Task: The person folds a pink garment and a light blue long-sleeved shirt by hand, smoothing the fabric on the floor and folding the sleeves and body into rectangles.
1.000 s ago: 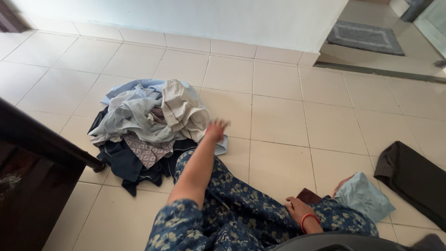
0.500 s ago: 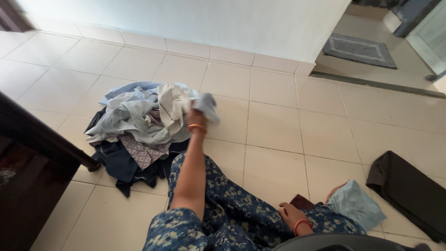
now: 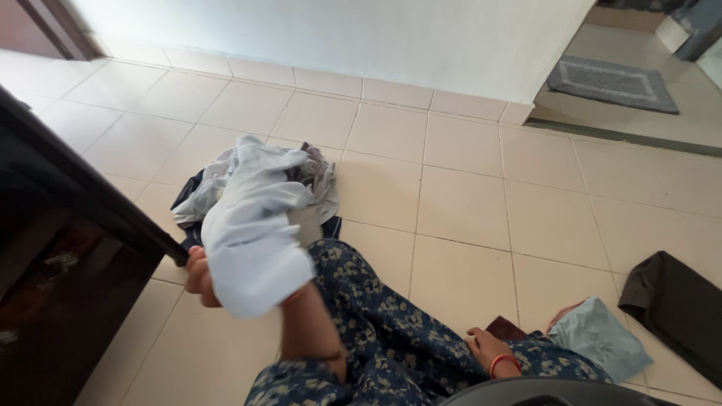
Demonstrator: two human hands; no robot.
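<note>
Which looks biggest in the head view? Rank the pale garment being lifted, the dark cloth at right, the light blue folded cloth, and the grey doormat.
1. Pale garment, though nearness to the camera inflates it.
2. Dark cloth, partly cut off.
3. Grey doormat and light blue folded cloth look alike; the doormat lies farther off.

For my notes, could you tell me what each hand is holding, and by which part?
The left hand grips a pale garment at its bunched lower end. The right hand holds nothing.

left hand (image 3: 201, 277): mostly hidden under pale blue garment (image 3: 252, 229) | clothes pile (image 3: 316, 177): largely covered by it | dark garment (image 3: 677, 308): cut off at 4 o'clock edge
</note>
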